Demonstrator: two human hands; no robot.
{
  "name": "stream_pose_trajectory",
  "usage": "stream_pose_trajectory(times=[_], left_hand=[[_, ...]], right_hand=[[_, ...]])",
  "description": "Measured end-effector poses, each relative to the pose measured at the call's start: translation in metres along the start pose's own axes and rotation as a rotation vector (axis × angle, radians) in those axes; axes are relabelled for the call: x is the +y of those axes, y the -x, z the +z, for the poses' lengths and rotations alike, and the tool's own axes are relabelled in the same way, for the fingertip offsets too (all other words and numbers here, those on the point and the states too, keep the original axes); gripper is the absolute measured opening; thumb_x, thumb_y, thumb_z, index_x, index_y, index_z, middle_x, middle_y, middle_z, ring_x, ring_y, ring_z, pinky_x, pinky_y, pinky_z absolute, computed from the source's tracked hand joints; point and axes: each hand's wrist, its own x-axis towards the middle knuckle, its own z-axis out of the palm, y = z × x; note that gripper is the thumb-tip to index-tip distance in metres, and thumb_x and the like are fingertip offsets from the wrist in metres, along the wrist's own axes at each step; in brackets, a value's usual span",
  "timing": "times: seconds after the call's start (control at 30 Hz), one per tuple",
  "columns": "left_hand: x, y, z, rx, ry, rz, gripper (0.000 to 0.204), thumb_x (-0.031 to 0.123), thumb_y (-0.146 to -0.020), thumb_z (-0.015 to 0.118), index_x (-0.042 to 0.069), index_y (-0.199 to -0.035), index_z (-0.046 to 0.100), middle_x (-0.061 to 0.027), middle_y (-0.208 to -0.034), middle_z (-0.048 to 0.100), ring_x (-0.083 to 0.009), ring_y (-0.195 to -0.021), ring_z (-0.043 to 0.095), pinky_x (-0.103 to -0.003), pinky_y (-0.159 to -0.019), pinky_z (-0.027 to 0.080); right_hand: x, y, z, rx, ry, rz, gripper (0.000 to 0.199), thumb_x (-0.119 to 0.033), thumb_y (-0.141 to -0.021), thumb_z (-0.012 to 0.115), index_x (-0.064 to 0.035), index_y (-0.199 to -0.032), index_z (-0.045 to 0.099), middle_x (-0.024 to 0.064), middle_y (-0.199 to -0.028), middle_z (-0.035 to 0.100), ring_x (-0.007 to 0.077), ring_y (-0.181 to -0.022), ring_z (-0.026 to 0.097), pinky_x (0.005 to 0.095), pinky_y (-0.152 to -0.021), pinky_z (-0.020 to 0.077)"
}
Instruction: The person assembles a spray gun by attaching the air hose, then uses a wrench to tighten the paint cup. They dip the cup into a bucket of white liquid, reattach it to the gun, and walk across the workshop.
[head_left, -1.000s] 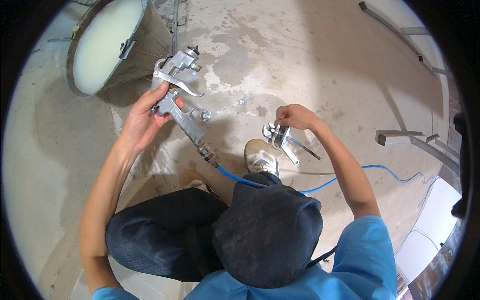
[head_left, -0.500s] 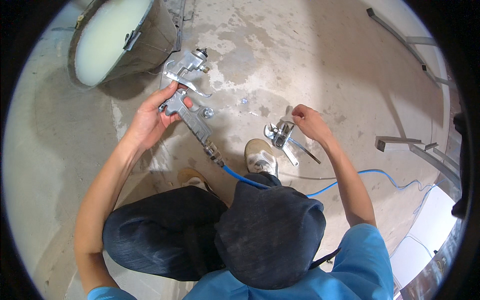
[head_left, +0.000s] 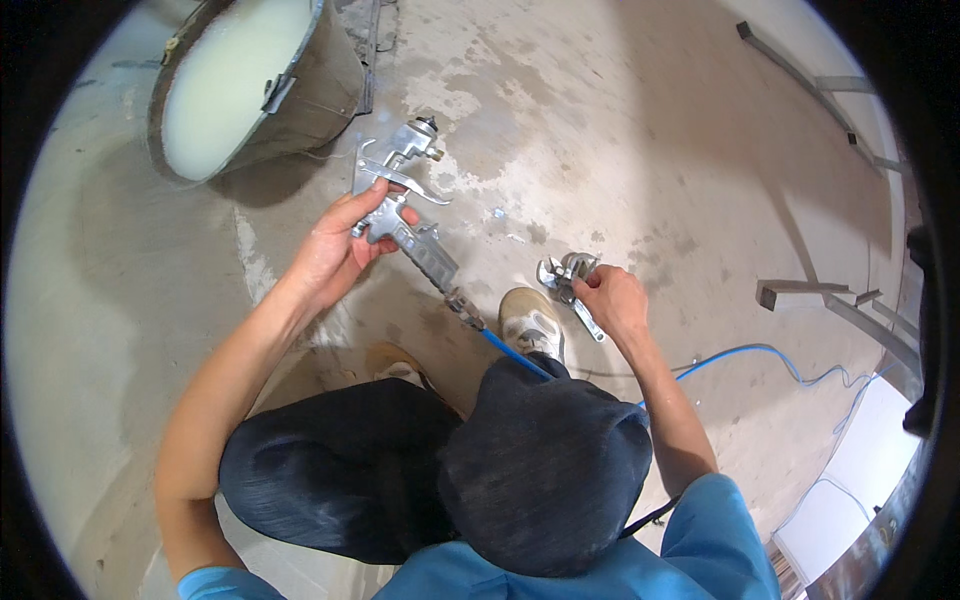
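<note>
My left hand (head_left: 340, 245) is wrapped round the handle of a silver spray gun (head_left: 412, 235), its nozzle end pointing away from me and its trigger on the right side. A blue air hose (head_left: 515, 355) runs from the fitting at the handle's base toward my knee. On the floor beyond my right shoe lies an adjustable wrench (head_left: 588, 320), bunched with other metal tools. My right hand (head_left: 615, 300) is down at this bunch, fingers closed together against it. The hand hides part of the tools, and what its fingertips grip is not clear.
A bucket (head_left: 320, 110) of pale, milky liquid stands at the far left. Metal frame legs (head_left: 800, 290) reach onto the concrete floor (head_left: 690, 150) at the right. The hose loops across the floor toward a white panel (head_left: 850, 470). My shoe (head_left: 530, 320) is close to the tools.
My right hand has lowered onto the bunch of tools, covering the thin rod seen before. The spray gun in my left hand sits slightly farther right and nearer in the picture.
</note>
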Motion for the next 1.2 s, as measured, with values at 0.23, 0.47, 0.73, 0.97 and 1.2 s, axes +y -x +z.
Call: stream_pose_trajectory(times=[0.23, 0.47, 0.73, 0.97, 1.2], left_hand=[[-0.002, -0.001, 0.000, -0.034, -0.019, 0.003, 0.034, 0.040, -0.110, 0.052, 0.011, -0.125, 0.062, -0.0070, -0.107, 0.076, -0.0116, -0.096, 0.067, -0.030, -0.081, 0.052], [0.000, -0.007, 0.006, -0.089, 0.011, 0.052, 0.032, 0.036, -0.108, 0.054, 0.010, -0.125, 0.061, -0.0088, -0.106, 0.076, -0.0140, -0.096, 0.069, -0.030, -0.079, 0.054], [0.007, -0.004, 0.011, -0.197, 0.117, 0.133, 0.031, 0.029, -0.114, 0.043, 0.007, -0.131, 0.058, -0.0118, -0.113, 0.074, -0.0145, -0.099, 0.069, -0.030, -0.081, 0.057], [0.008, -0.002, 0.009, -0.178, 0.162, 0.161, 0.033, 0.028, -0.114, 0.043, 0.006, -0.136, 0.055, -0.0134, -0.116, 0.073, -0.0161, -0.100, 0.070, -0.030, -0.081, 0.058], [0.006, -0.004, 0.013, -0.243, 0.135, 0.122, 0.032, 0.026, -0.112, 0.046, 0.004, -0.135, 0.054, -0.0141, -0.117, 0.072, -0.0180, -0.101, 0.071, -0.032, -0.082, 0.060]], right_hand=[[0.008, 0.004, -0.003, 0.189, -0.331, -0.005, 0.024, -0.023, -0.081, 0.072, 0.0005, -0.084, 0.072, 0.0159, -0.074, 0.071, 0.0263, -0.070, 0.068, 0.0400, -0.069, 0.0542], [-0.038, 0.015, -0.054, 0.236, -0.916, -0.228, 0.018, -0.010, -0.091, 0.073, -0.0020, -0.080, 0.062, -0.0088, -0.069, 0.049, 0.0020, -0.062, 0.039, 0.0236, -0.054, 0.0320], [-0.106, 0.029, -0.068, 0.287, -0.958, -0.435, 0.015, -0.009, -0.091, 0.074, -0.0025, -0.084, 0.063, -0.0078, -0.070, 0.051, 0.0020, -0.064, 0.040, 0.0223, -0.056, 0.0332], [-0.113, 0.028, -0.064, 0.318, -0.949, -0.430, 0.016, -0.008, -0.091, 0.074, -0.0024, -0.083, 0.061, -0.0064, -0.071, 0.051, 0.0030, -0.064, 0.041, 0.0223, -0.056, 0.0352], [-0.127, 0.011, -0.058, 0.375, -1.024, -0.481, 0.017, -0.010, -0.091, 0.076, -0.0023, -0.084, 0.063, -0.0066, -0.071, 0.051, 0.0037, -0.063, 0.041, 0.0227, -0.056, 0.0361]])
